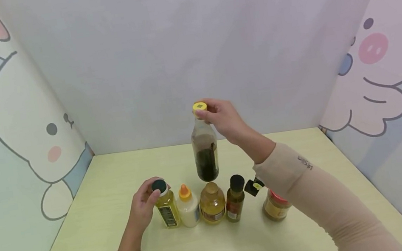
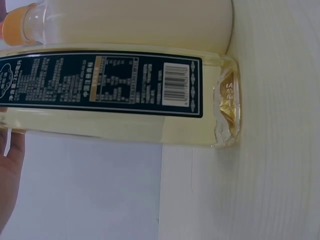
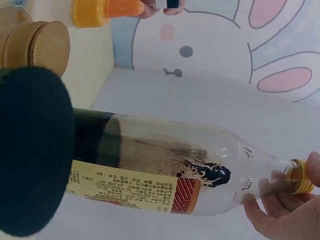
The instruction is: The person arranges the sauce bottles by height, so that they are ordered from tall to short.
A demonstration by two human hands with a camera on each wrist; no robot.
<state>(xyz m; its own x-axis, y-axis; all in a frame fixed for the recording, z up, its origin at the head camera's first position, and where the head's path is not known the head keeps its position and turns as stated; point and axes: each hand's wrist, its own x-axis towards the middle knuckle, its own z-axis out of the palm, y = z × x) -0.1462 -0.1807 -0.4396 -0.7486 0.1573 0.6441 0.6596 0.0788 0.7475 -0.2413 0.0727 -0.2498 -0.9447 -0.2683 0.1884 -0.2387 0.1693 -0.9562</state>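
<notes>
My right hand (image 1: pixel 220 116) pinches a tall glass bottle of dark sauce (image 1: pixel 206 155) at its yellow cap (image 1: pixel 199 106). The bottle hangs upright behind the row of condiments, and the right wrist view shows its yellow-and-red label (image 3: pixel 135 187). At the row's left end, my left hand (image 1: pixel 143 202) holds a clear bottle of pale yellow liquid (image 1: pixel 168 211) round its dark-capped neck. That bottle's dark label with a barcode (image 2: pixel 176 85) faces the left wrist camera. Its base appears at or near the tabletop; whether it touches, I cannot tell.
Right of the left-hand bottle stand a white squeeze bottle with an orange tip (image 1: pixel 188 211), a gold-capped round bottle (image 1: pixel 212 205) and a black-capped dark bottle (image 1: pixel 235 200). A red-lidded jar (image 1: pixel 275 207) stands farther right, partly behind my sleeve. A wall (image 1: pixel 191 58) borders the table's back.
</notes>
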